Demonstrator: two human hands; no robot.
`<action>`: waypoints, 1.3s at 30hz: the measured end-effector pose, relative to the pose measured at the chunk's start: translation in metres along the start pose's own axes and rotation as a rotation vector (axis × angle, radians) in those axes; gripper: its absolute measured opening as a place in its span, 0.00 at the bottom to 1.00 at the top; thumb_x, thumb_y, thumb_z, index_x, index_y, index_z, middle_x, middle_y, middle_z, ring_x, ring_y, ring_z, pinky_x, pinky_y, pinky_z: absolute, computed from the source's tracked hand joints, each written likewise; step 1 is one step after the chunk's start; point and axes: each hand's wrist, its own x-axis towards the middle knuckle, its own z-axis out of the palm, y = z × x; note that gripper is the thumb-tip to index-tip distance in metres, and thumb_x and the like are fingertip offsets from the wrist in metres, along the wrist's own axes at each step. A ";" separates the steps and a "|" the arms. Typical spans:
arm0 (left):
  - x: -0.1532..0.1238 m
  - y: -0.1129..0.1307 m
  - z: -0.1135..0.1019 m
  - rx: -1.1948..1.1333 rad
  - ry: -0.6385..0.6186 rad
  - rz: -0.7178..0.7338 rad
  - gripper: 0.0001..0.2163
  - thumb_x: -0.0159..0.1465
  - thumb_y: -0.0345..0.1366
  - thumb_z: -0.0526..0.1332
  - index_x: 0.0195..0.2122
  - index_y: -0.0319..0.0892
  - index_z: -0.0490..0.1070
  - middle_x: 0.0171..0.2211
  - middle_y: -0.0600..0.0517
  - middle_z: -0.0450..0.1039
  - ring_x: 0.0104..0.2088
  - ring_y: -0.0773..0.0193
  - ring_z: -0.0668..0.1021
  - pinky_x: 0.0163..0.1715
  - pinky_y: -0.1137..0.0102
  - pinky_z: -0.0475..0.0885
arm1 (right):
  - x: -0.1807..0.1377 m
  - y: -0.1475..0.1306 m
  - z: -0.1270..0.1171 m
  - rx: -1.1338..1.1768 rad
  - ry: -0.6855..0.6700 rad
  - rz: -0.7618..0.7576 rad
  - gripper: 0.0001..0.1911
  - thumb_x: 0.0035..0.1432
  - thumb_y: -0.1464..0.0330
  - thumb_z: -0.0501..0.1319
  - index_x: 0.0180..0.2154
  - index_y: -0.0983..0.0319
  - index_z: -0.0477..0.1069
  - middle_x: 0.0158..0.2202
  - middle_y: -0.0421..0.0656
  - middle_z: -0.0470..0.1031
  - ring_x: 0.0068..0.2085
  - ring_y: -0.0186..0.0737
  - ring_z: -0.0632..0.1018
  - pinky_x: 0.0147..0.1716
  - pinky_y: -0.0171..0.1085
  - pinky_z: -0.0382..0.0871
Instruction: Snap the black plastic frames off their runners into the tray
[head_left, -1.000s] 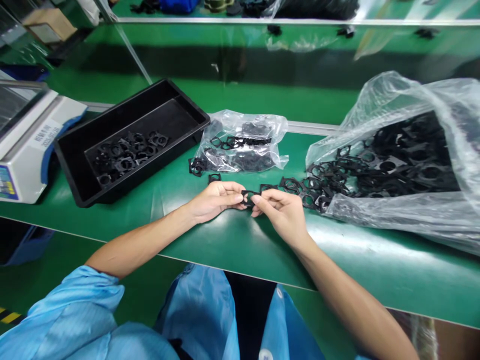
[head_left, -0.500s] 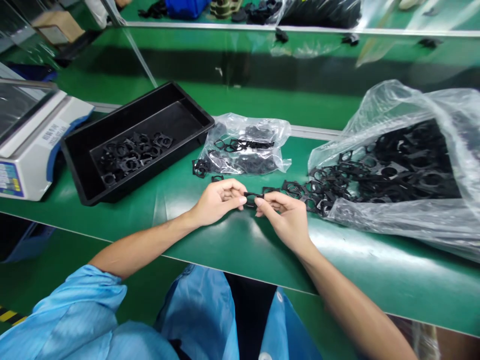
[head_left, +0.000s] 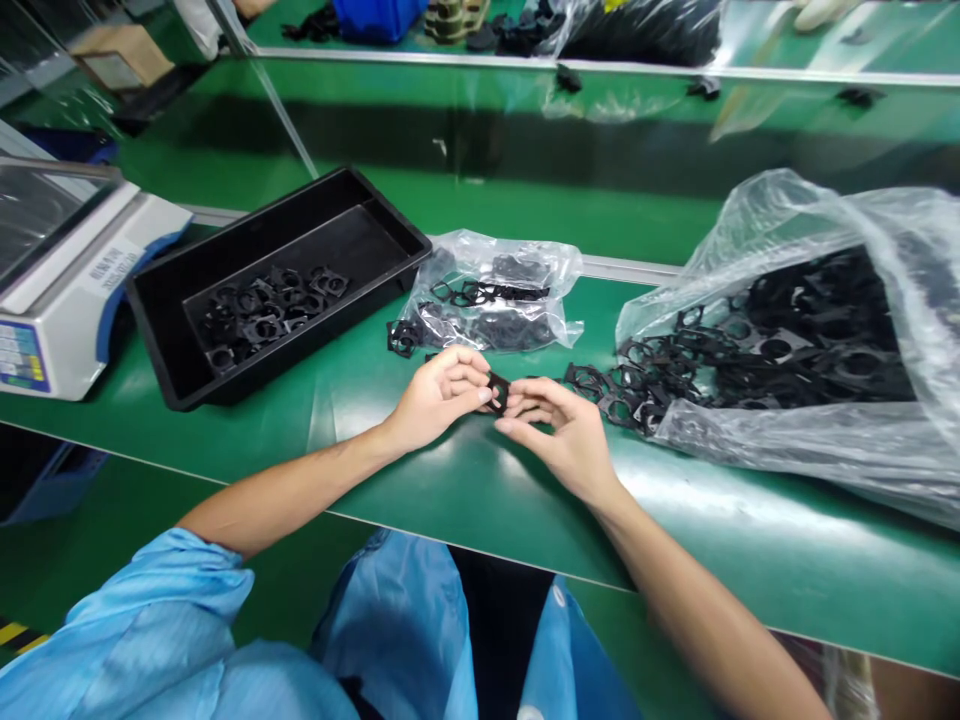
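A small black plastic frame with a round opening (head_left: pixel 498 393) is pinched between the thumb and fingers of my left hand (head_left: pixel 439 398). It is tilted up a little above the green bench. My right hand (head_left: pixel 564 432) is just to its right, fingertips at the frame's right edge and thumb apart below. Behind my hands, a clear plastic bag (head_left: pixel 525 252) with similar black frames lies flat, and a loose frame (head_left: pixel 400 340) rests at its left end. More frames (head_left: pixel 637 385) spill from a large clear bag (head_left: pixel 795 440) on the right.
A black tray (head_left: pixel 300 365) holding a heap of frames stands at the left rear. Left of it is a white and blue scale (head_left: pixel 71 280). A metal-edged shelf (head_left: pixel 465 62) with a blue bin (head_left: pixel 379 18) runs across the back. The bench's front edge (head_left: pixel 480 548) lies near my body.
The black frame has been turned from edge-on to show its face and opening. My right thumb has come off it and dropped lower. The left hand keeps its pinch.
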 end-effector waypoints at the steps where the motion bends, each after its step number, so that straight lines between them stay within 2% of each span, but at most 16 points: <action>1: 0.000 0.000 0.000 0.004 0.005 0.007 0.18 0.59 0.40 0.71 0.46 0.42 0.70 0.30 0.55 0.74 0.31 0.70 0.79 0.35 0.75 0.75 | 0.000 0.000 0.000 -0.026 -0.011 -0.023 0.20 0.47 0.54 0.75 0.37 0.60 0.78 0.35 0.42 0.77 0.34 0.37 0.79 0.35 0.36 0.77; 4: 0.000 0.002 0.002 0.055 -0.020 0.027 0.18 0.59 0.41 0.71 0.48 0.41 0.72 0.29 0.55 0.74 0.30 0.70 0.78 0.33 0.76 0.73 | -0.002 -0.001 0.001 -0.107 -0.023 -0.069 0.15 0.56 0.54 0.70 0.31 0.60 0.78 0.34 0.43 0.76 0.35 0.38 0.78 0.35 0.36 0.76; 8: 0.000 0.003 0.003 0.066 -0.004 0.025 0.14 0.57 0.43 0.72 0.37 0.39 0.75 0.32 0.52 0.77 0.33 0.68 0.79 0.35 0.74 0.74 | -0.001 -0.002 -0.001 -0.139 -0.012 -0.041 0.16 0.59 0.54 0.67 0.29 0.60 0.76 0.33 0.42 0.74 0.33 0.36 0.76 0.33 0.35 0.74; 13: 0.000 0.003 0.003 -0.013 0.041 -0.030 0.17 0.54 0.45 0.74 0.33 0.39 0.72 0.29 0.54 0.75 0.32 0.69 0.79 0.36 0.74 0.74 | 0.000 -0.001 0.000 -0.069 -0.020 -0.007 0.18 0.53 0.52 0.71 0.34 0.60 0.78 0.34 0.42 0.74 0.34 0.37 0.77 0.34 0.36 0.76; 17: 0.001 0.005 0.002 -0.048 0.020 -0.078 0.17 0.53 0.43 0.75 0.34 0.39 0.73 0.30 0.52 0.77 0.31 0.68 0.80 0.37 0.73 0.75 | -0.001 0.001 0.001 -0.087 0.012 -0.018 0.16 0.55 0.53 0.70 0.32 0.59 0.79 0.34 0.43 0.76 0.35 0.38 0.79 0.37 0.37 0.77; 22: 0.002 0.009 0.001 -0.116 -0.018 -0.136 0.18 0.50 0.41 0.77 0.35 0.37 0.75 0.31 0.49 0.81 0.31 0.65 0.81 0.38 0.70 0.77 | -0.001 0.000 0.000 -0.050 0.022 -0.013 0.16 0.55 0.53 0.70 0.31 0.60 0.78 0.32 0.42 0.76 0.31 0.36 0.77 0.34 0.36 0.75; 26: 0.003 0.010 0.003 -0.165 -0.013 -0.185 0.18 0.48 0.41 0.78 0.34 0.36 0.76 0.29 0.50 0.81 0.26 0.69 0.79 0.32 0.72 0.76 | 0.000 -0.004 -0.001 0.039 -0.002 0.046 0.18 0.52 0.52 0.71 0.30 0.60 0.77 0.30 0.41 0.75 0.29 0.35 0.76 0.32 0.36 0.75; 30: 0.003 0.011 0.003 -0.147 0.000 -0.208 0.18 0.47 0.41 0.78 0.33 0.36 0.77 0.27 0.51 0.80 0.20 0.74 0.73 0.23 0.76 0.69 | 0.001 -0.009 -0.003 0.119 -0.083 0.112 0.19 0.51 0.52 0.72 0.29 0.61 0.78 0.31 0.42 0.75 0.28 0.34 0.76 0.31 0.36 0.75; 39: 0.004 0.010 0.000 -0.066 -0.007 -0.192 0.17 0.48 0.41 0.77 0.34 0.37 0.77 0.23 0.54 0.76 0.21 0.72 0.73 0.24 0.75 0.69 | 0.001 -0.010 -0.003 0.069 -0.101 0.130 0.24 0.49 0.46 0.71 0.26 0.61 0.74 0.29 0.41 0.73 0.29 0.35 0.76 0.33 0.37 0.75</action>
